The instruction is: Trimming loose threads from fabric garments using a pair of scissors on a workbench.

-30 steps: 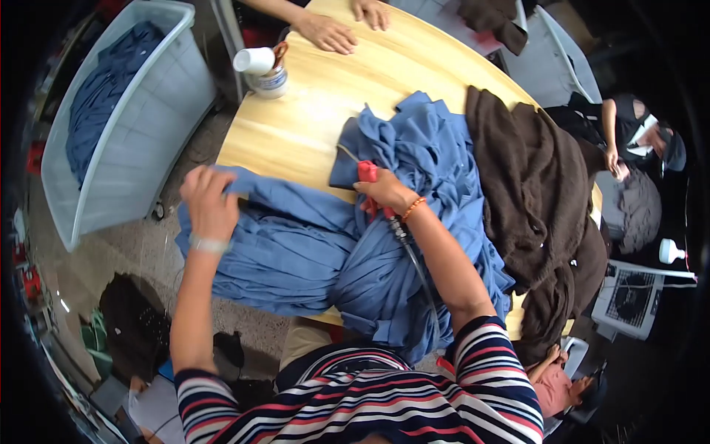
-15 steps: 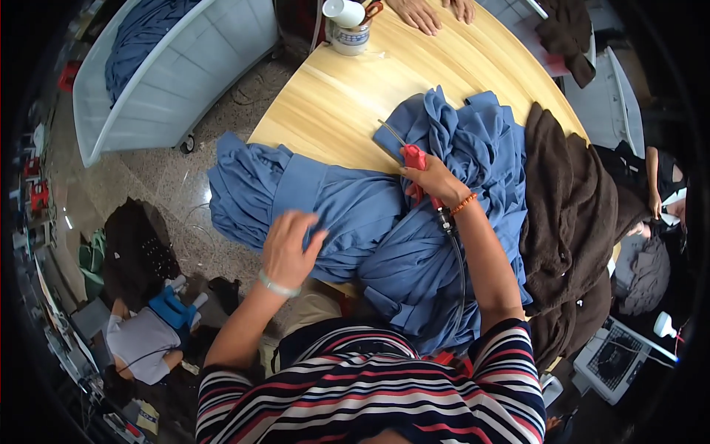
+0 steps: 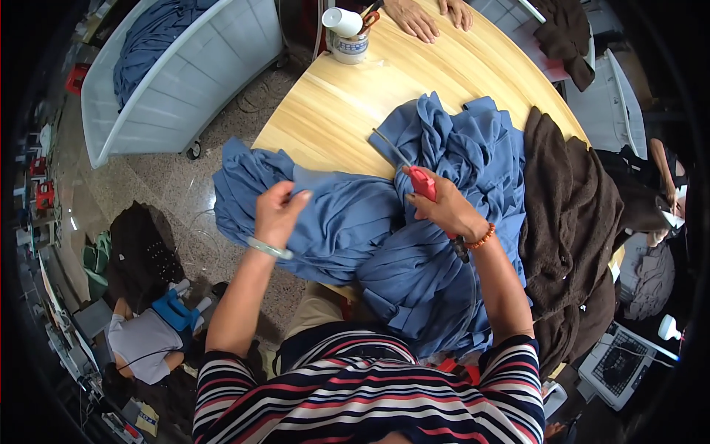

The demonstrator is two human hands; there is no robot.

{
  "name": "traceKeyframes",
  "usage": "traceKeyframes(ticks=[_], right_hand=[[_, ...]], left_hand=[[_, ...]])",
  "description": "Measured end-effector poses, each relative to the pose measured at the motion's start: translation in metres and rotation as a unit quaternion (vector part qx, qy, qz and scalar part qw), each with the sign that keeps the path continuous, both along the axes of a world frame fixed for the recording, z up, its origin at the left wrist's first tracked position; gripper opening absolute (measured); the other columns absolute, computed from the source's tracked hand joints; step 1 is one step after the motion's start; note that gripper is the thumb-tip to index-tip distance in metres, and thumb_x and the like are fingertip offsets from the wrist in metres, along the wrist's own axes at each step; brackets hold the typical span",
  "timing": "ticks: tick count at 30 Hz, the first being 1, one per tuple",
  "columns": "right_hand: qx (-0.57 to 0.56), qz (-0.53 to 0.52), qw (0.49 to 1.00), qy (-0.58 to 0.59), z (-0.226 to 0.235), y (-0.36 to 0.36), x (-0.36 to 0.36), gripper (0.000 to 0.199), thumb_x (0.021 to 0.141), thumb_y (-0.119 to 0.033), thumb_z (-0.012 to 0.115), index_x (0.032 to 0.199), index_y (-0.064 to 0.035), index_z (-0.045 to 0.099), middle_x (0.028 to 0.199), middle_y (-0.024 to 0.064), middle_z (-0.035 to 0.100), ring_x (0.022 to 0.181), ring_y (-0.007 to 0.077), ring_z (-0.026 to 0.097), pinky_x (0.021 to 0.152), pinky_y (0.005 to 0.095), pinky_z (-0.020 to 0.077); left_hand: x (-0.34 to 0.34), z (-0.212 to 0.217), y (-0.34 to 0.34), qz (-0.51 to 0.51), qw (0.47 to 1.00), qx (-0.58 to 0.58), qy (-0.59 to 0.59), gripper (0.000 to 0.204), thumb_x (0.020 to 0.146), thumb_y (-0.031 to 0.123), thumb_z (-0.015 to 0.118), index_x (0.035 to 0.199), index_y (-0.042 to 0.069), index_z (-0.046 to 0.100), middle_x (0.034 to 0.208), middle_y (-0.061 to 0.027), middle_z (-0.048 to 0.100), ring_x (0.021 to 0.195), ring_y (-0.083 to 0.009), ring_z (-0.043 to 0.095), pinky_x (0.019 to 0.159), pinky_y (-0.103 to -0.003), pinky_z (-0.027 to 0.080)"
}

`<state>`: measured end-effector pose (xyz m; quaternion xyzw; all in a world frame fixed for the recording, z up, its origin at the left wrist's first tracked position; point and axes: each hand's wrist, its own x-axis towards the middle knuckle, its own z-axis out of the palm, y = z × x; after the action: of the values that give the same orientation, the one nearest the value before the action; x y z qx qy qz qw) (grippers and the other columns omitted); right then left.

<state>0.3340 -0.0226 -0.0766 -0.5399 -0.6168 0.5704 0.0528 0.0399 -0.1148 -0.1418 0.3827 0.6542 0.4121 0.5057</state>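
A pile of blue garments (image 3: 414, 222) lies across the near edge of a round wooden table (image 3: 347, 103). My right hand (image 3: 444, 207) grips a red-handled tool (image 3: 423, 183) whose thin metal tip points up and left over the blue cloth. My left hand (image 3: 277, 211) hovers just above the blue fabric at the pile's left side, fingers loosely curled with nothing visible in them. A pale bangle sits on my left wrist and a beaded bracelet on my right.
Dark brown garments (image 3: 569, 214) lie heaped on the table's right side. A cup and pot (image 3: 346, 37) stand at the far edge, beside another person's hands (image 3: 429, 16). A white bin (image 3: 177, 74) holding blue cloth stands on the floor at left.
The view has shifted toward the table. My left hand has lifted off the blue cloth and moved slightly right. My right hand keeps its hold on the red tool.
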Motion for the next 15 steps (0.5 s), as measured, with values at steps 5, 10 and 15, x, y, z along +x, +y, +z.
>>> traceKeyframes(ticks=[5,10,15], right_hand=[[0.029,0.007,0.999,0.036,0.035,-0.002,0.037,0.048,0.092,-0.008,0.06,0.139,-0.0058,0.046,0.103,0.0034,0.063,0.069,0.0051,0.054,0.063,0.0228,0.0482],[0.0,-0.085,0.996,-0.018,0.078,-0.031,0.074,0.05,0.091,-0.01,0.063,0.138,-0.0035,0.046,0.119,0.0062,0.062,0.08,0.0065,0.056,0.068,0.0241,0.0507],[0.158,-0.014,0.982,-0.099,0.048,-0.089,0.07,0.06,0.079,-0.014,0.076,0.131,-0.0021,0.049,0.113,0.0181,0.063,0.102,0.0289,0.062,0.089,0.0357,0.0484]], left_hand=[[0.17,0.105,-0.034,-0.319,0.91,0.246,-0.099,0.012,0.082,0.01,0.066,0.087,0.005,0.056,0.075,-0.0091,0.059,0.069,-0.0281,0.062,0.063,-0.038,0.049],[0.227,0.033,-0.116,-0.528,0.831,0.106,0.139,0.02,0.082,0.01,0.061,0.099,0.006,0.054,0.102,-0.0161,0.056,0.081,-0.0388,0.062,0.071,-0.047,0.051],[0.214,0.017,-0.113,-0.472,0.875,0.11,0.014,0.015,0.084,0.015,0.062,0.094,0.006,0.056,0.096,-0.0158,0.053,0.078,-0.0387,0.059,0.069,-0.048,0.049]])
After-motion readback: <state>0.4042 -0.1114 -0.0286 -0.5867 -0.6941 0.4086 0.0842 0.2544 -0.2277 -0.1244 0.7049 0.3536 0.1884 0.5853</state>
